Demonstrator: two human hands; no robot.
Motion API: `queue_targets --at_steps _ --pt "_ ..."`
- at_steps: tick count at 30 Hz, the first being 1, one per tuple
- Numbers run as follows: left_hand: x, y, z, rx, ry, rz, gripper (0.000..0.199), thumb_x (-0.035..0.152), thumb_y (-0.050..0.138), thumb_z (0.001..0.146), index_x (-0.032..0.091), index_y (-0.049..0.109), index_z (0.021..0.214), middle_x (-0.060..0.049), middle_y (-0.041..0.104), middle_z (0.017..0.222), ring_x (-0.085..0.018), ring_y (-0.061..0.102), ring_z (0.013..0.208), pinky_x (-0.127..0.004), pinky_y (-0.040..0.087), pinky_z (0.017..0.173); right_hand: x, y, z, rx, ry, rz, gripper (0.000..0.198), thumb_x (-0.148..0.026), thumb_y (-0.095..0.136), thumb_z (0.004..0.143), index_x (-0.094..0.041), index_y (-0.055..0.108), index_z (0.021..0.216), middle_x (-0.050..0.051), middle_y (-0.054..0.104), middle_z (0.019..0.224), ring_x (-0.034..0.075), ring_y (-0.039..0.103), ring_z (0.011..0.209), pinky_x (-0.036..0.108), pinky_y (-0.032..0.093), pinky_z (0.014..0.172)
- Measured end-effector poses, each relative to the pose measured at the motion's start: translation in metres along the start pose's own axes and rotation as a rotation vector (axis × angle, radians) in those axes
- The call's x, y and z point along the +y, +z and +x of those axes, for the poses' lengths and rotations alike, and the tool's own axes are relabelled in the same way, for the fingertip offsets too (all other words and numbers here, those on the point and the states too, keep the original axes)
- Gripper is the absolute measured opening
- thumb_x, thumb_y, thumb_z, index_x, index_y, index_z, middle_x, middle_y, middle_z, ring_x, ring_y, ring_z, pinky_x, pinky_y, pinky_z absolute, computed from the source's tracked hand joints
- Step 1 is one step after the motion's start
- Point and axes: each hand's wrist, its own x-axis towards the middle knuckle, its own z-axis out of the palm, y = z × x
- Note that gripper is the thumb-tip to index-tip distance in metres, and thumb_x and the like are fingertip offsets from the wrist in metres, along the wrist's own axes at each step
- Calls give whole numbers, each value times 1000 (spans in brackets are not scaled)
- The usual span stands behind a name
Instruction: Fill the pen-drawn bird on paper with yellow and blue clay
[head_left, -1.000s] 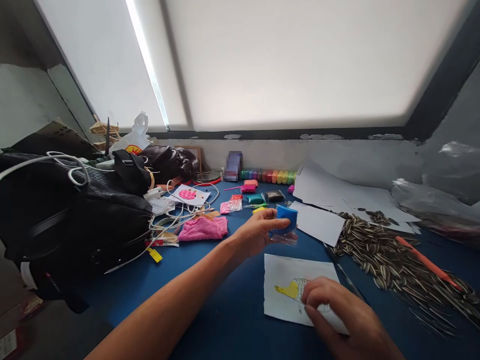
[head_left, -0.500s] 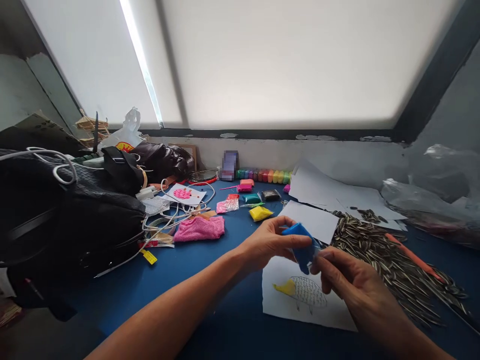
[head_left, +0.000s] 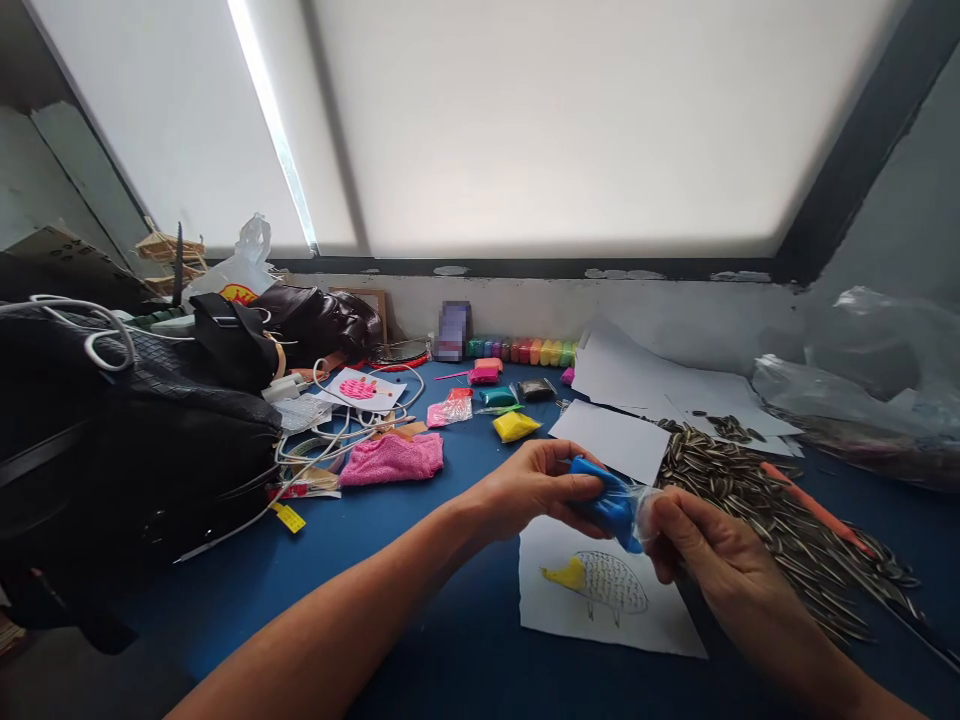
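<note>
Left forearm (head_left: 360,610): bare from frame edge at 7 o'clock to wrist, long, tapering, smooth outline. Left hand (head_left: 529,492), 5 o'clock: bare, slender fingers (head_left: 576,487), some hidden. Right hand (head_left: 716,560), 4 o'clock: bare too, knuckles showing. Right forearm (head_left: 840,675), same bearing: bare, short stretch in frame. Nail detail too small to tell.

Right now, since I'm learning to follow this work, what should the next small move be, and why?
Probably a gentle pull with the right hand: it pinches the clear wrapping at one end of the blue packet, whose other end the left hand grips.
</note>
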Motion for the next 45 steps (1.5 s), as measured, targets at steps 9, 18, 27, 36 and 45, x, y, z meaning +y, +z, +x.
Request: queue_targets --at_steps 9,18,27,36,45 --pt "-3 1 1 -14 11 -63 45 34 84 64 8 61 93 -7 66 84 -17 67 73 -33 58 71 5 -3 -2 -47 16 -44 43 -55 38 97 -25 56 72 -3 51 60 12 45 57 23 40 56" --pt "-1 7 -2 21 16 46 47 39 83 66 10 59 93 -7 68 84 -17 68 73 -32 57 73 4 -8 -5 -71 75 -194 37 -55 43 92 -24 55 76 -3 51 60 13 47 57 24 40 54" --pt "-2 4 -1 40 69 21 46 39 84 63 10 57 86 -8 68 80 -18 68 68 -36 58 69 -1 -11 3 72 -19 -364 44 -58 46 90 -23 55 65 -2 47 53 12 42 46 24 35 42" --pt "-6 8 -1 74 64 14 52 39 84 64 10 64 102 -5 65 84 -15 66 72 -36 56 76 9 -10 -4 128 -150 -283 22 -46 63 84 -25 65 89 0 67 69 16 64 58 27 54 54" --pt "-7 3 0 47 47 106 58 29 87 60 13 62 110 -6 68 87 -15 68 76 -33 54 80 6 -11 1 143 -100 -135 39 -46 73 74 -25 76 107 1 75 72 17 66 49 29 60 49"
